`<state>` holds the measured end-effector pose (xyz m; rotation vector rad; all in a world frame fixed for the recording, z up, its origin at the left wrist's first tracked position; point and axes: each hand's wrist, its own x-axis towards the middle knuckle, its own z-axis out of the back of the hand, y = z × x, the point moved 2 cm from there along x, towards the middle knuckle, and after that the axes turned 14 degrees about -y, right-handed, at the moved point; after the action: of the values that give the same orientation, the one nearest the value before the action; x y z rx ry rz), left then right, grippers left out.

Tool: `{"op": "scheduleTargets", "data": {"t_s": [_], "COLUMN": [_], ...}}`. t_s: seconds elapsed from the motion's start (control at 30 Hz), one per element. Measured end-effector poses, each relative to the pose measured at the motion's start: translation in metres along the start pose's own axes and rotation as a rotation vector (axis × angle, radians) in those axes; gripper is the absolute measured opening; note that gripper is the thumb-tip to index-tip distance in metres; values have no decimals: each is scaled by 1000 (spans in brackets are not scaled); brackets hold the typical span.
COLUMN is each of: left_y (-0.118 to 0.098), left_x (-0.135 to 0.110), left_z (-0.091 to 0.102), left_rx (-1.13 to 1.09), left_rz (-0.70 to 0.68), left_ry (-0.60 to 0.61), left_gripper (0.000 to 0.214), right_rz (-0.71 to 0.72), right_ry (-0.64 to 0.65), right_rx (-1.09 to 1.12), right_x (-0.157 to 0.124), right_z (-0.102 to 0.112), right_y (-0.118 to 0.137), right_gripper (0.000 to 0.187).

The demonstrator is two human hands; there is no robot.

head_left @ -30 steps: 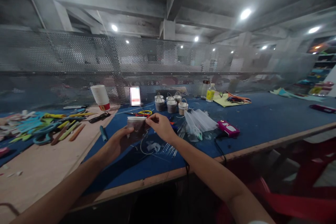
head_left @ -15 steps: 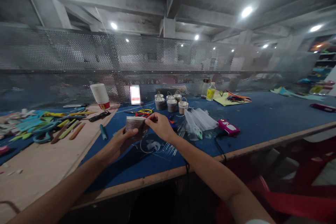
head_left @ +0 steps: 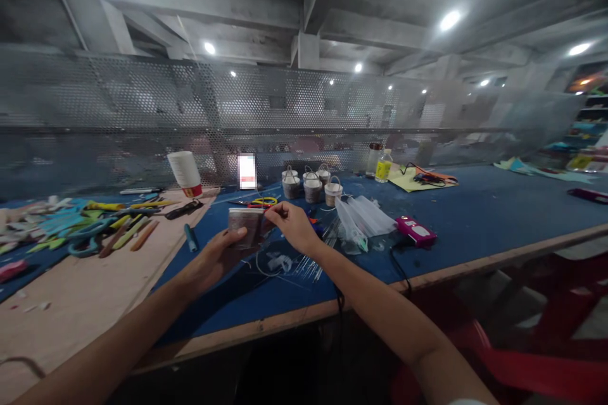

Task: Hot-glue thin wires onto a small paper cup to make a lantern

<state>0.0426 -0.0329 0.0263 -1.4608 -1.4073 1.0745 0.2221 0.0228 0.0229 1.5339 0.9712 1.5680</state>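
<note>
A small brown-grey paper cup (head_left: 245,223) with a white rim is gripped by my left hand (head_left: 223,253), thumb across its near side. My right hand (head_left: 289,224) is at the cup's right edge, thumb and forefinger pinched together; what lies between those fingertips is too small to make out. Behind the cup are scissors with yellow handles (head_left: 263,202). Several similar cups with loop handles (head_left: 312,190) stand farther back. On the blue tabletop just below my hands lie a crumpled clear scrap (head_left: 279,262) and thin clear strands (head_left: 311,266).
White plastic bags (head_left: 363,218) and a magenta device (head_left: 415,231) with a black cord lie to the right. A stack of white paper cups (head_left: 185,172) leans at the left, near scissors, tools and coloured scraps on a wooden board (head_left: 90,304). Bottles (head_left: 382,166) stand behind.
The cup has tipped slightly, so its rim looks flatter and more of its side faces me. My right hand stays pinched at its edge. The whole view has shifted slightly.
</note>
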Motion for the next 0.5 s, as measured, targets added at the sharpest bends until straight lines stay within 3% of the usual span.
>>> {"op": "scheduleTargets", "data": {"t_s": [0.27, 0.5], "left_y": [2, 2], "left_x": [5, 4], "left_z": [4, 4], "left_rx": [18, 15], "left_rz": [-39, -46], "left_ry": [-82, -54], "left_gripper": [38, 37], "right_rz": [49, 78], "right_ry": [28, -8], "right_rx": [-40, -37], "right_x": [-6, -6], "right_z": [2, 3], "right_y": [11, 10], "right_gripper": [37, 28]}}
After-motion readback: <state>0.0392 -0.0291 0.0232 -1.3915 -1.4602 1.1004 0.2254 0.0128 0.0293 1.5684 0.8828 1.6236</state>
